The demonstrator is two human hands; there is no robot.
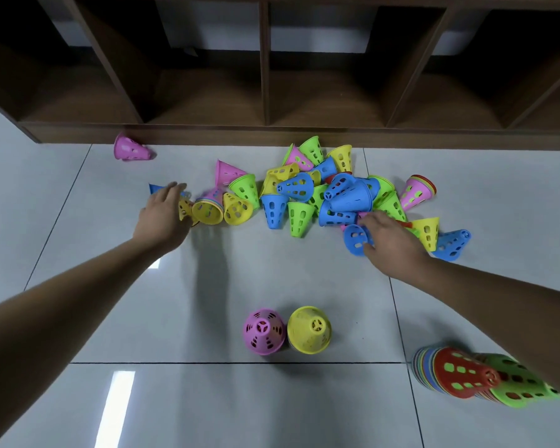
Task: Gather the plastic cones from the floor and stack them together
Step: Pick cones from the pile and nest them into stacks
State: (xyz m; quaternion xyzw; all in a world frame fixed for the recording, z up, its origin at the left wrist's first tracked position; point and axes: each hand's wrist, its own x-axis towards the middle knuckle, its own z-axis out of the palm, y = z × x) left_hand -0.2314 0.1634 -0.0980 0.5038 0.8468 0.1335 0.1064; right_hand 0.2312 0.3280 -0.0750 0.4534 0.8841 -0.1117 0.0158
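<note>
littering floor (272,279), perforated cones (296,187), some seemingly nested

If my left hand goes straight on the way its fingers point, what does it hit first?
Probably the blue cone lying at the left hand's fingertips, though motion blur makes depth unclear. Beyond it is bare floor up to the wooden shelf.

You were in an indoor room that looked like a playroom or activity space. Beyond your left grip (164,218) and right grip (392,244), a low dark-wood cubby shelf (265,76) with open compartments stood on a glossy, pale tiled floor (272,279). Bright perforated plastic cones (296,185) in pink, yellow, green and blue lay scattered around both grips.
</note>
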